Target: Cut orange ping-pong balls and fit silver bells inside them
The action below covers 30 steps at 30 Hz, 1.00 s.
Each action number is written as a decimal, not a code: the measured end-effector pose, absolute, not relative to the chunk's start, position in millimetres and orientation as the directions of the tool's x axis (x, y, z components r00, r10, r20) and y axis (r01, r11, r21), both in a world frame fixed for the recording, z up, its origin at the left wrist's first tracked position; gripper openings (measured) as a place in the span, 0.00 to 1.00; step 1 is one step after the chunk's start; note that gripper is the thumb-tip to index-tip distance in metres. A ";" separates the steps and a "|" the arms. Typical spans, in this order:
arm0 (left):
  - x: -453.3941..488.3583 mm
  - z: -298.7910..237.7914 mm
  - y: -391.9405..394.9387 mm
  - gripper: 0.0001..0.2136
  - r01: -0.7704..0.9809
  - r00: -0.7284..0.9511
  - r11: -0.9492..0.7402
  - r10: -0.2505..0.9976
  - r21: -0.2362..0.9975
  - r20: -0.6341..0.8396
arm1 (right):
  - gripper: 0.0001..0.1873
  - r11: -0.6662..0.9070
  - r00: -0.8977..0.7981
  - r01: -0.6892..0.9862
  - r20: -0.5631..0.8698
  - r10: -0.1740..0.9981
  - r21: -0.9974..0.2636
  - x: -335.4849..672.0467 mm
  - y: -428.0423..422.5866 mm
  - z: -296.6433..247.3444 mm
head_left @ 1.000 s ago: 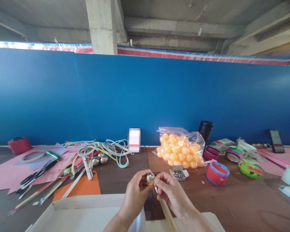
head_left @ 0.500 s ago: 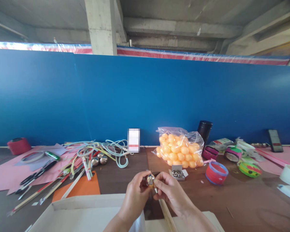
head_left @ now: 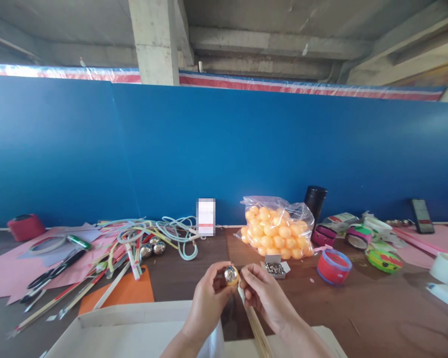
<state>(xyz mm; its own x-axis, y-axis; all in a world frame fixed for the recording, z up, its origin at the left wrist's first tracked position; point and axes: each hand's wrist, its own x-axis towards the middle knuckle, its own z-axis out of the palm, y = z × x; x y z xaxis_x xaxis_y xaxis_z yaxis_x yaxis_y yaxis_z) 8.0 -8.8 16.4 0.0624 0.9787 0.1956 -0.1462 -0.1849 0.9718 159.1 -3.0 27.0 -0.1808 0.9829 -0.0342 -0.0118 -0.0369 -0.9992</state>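
Observation:
My left hand (head_left: 208,297) pinches a small ball (head_left: 231,275), orange with a shiny silver cover, at its fingertips. My right hand (head_left: 263,294) closes on the same ball from the right, and a thin wooden stick (head_left: 256,328) runs down from under its fingers toward me. Both hands hover above the brown table (head_left: 377,308), just beyond a white cardboard box (head_left: 134,330). A small open box of metal pieces (head_left: 276,268) lies right behind my hands.
A clear bag of orange balls (head_left: 278,233) sits against the blue wall (head_left: 224,149). Left: scissors (head_left: 50,275), sticks, looped cords (head_left: 171,231), silver balls (head_left: 153,248), orange paper (head_left: 123,293). Right: tape rolls (head_left: 334,267), a black cylinder (head_left: 315,201), a phone (head_left: 420,216).
My hands stay in the same place with the ball between them; my right fingers have shifted slightly on it. The camera has drifted a little.

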 end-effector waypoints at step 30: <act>-8.3 9.7 5.5 0.22 -0.034 -0.308 -0.090 0.948 0.995 0.075 | 0.09 0.101 -0.172 0.306 0.050 0.984 -0.946 151.1 -27.8 43.5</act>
